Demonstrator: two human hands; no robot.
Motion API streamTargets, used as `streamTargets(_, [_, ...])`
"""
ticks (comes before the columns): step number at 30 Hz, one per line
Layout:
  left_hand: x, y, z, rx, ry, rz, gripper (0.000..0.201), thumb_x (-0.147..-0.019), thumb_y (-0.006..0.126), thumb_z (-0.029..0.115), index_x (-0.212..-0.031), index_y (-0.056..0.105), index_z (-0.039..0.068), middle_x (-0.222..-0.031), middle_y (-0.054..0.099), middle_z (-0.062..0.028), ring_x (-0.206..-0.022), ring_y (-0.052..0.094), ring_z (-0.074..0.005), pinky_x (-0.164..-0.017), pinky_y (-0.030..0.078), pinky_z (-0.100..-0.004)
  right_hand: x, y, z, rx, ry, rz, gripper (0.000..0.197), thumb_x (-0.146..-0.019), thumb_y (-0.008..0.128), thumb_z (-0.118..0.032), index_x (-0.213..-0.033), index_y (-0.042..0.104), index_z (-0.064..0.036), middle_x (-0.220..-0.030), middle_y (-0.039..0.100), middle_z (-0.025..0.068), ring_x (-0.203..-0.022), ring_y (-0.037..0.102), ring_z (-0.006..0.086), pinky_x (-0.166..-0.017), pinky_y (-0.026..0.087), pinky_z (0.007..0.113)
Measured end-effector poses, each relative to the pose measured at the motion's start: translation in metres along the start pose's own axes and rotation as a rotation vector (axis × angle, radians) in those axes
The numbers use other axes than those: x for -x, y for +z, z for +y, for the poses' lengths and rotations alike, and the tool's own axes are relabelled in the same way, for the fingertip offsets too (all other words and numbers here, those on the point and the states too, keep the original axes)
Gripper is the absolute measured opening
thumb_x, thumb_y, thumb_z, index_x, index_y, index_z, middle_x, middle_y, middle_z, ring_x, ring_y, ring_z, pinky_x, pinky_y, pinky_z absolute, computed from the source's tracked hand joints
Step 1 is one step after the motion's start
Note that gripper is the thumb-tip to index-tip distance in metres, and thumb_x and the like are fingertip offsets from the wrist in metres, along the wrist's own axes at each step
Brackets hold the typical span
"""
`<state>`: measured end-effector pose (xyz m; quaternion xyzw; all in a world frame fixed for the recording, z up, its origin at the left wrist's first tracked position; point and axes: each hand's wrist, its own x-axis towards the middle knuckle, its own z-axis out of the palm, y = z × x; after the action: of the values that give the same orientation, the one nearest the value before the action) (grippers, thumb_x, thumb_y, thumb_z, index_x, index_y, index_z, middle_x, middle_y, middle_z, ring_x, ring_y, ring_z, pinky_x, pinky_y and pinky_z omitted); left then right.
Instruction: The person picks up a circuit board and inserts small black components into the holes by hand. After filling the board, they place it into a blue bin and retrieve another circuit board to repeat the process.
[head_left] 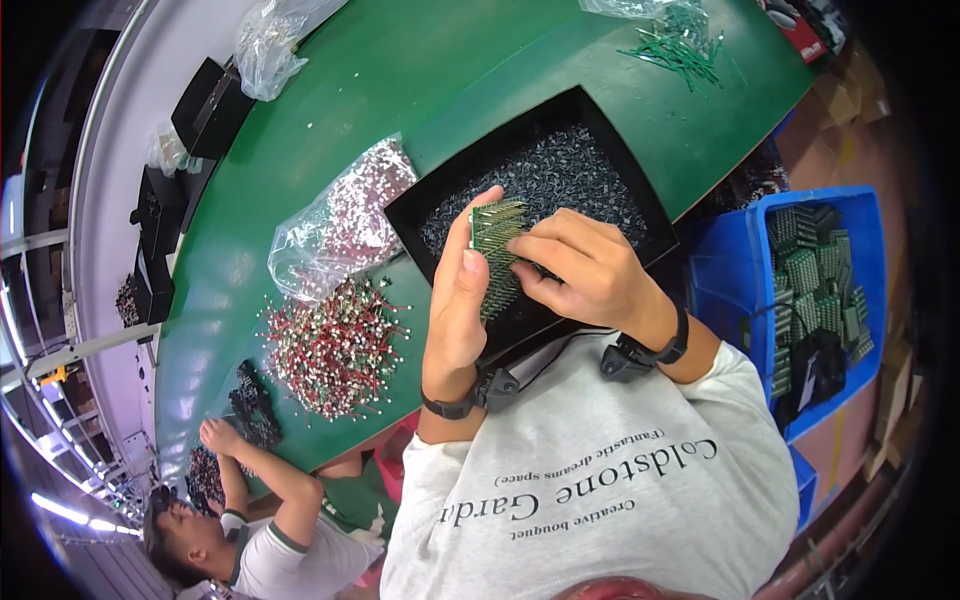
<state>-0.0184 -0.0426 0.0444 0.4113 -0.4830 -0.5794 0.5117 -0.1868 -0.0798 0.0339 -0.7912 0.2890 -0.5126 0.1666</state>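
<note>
My left hand [460, 310] grips a green circuit board panel [492, 262] along its edge, the thumb on the near side. Rows of thin upright pins or small parts cover the panel's face. Against that face, the fingers of my right hand [590, 265] are pinched together; whatever they hold is too small or hidden to make out. Beneath both hands sits a black tray [428, 190] filled with many small dark pieces [560, 170]. My forearms partly cover its near side.
Left of the tray lie a clear bag of small white-and-red parts [350, 215] and a heap of red-wired parts [335, 350] on the green table [460, 100]. A blue bin [875, 260] of board panels stands at right. Green strips [685, 55] lie far back. Another person [290, 550] works lower left.
</note>
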Motion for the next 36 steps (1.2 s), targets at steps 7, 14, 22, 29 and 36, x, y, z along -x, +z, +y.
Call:
streamTargets(7, [0.005, -0.012, 0.002, -0.153, 0.087, -0.005, 0.05, -0.103, 0.048, 0.03, -0.143, 0.047, -0.001, -0.124, 0.056, -0.0151, -0.116, 0.053, -0.023, -0.102, 0.042, -0.0347, -0.004, 0.012, -0.006, 0.053, 0.008, -0.124, 0.026, -0.068, 0.079, 0.002, -0.091, 0.068, -0.0033, -0.083, 0.065, 0.0092, -0.07, 0.065, 0.0267, -0.06, 0.054, 0.036])
streamTargets(14, [0.003, -0.006, -0.018, -0.263, 0.206, -0.061, 0.05, -0.105, 0.045, 0.036, -0.138, 0.048, -0.001, -0.113, 0.056, -0.0185, -0.108, 0.055, -0.0275, -0.097, 0.044, -0.0379, 0.012, 0.005, -0.011, 0.092, 0.088, -0.148, 0.015, -0.081, 0.077, -0.002, -0.087, 0.063, -0.0004, -0.072, 0.056, 0.0064, -0.061, 0.052, 0.0165, -0.058, 0.044, 0.029])
streamTargets(22, [-0.002, 0.0, -0.017, -0.294, 0.181, -0.039, 0.057, -0.106, 0.038, 0.044, -0.137, 0.048, -0.003, -0.115, 0.057, -0.0243, -0.112, 0.053, -0.0366, -0.101, 0.041, -0.0441, 0.008, 0.002, -0.008, 0.118, 0.067, -0.179, 0.016, -0.082, 0.077, -0.002, -0.084, 0.061, 0.0008, -0.07, 0.055, 0.0062, -0.058, 0.05, 0.0165, -0.055, 0.041, 0.03])
streamTargets(29, [-0.015, -0.006, -0.026, -0.272, 0.213, -0.01, 0.055, -0.105, 0.039, 0.042, -0.132, 0.05, -0.004, -0.112, 0.06, -0.0226, -0.109, 0.053, -0.0368, -0.099, 0.04, -0.0451, 0.013, 0.004, 0.008, 0.196, 0.131, -0.212, 0.017, -0.088, 0.075, -0.007, -0.088, 0.061, 0.0008, -0.073, 0.054, 0.0013, -0.066, 0.049, 0.0105, -0.06, 0.042, 0.026])
streamTargets(36, [-0.006, 0.007, -0.036, -0.211, 0.247, -0.03, 0.041, -0.104, 0.039, 0.033, -0.117, 0.056, -0.003, -0.12, 0.058, -0.0222, -0.105, 0.053, -0.0399, -0.097, 0.043, -0.0473, 0.034, -0.011, 0.024, 0.112, 0.009, -0.228, 0.026, -0.091, 0.07, -0.002, -0.114, 0.063, 0.0074, -0.101, 0.066, 0.0108, -0.092, 0.063, 0.0193, -0.086, 0.051, 0.031])
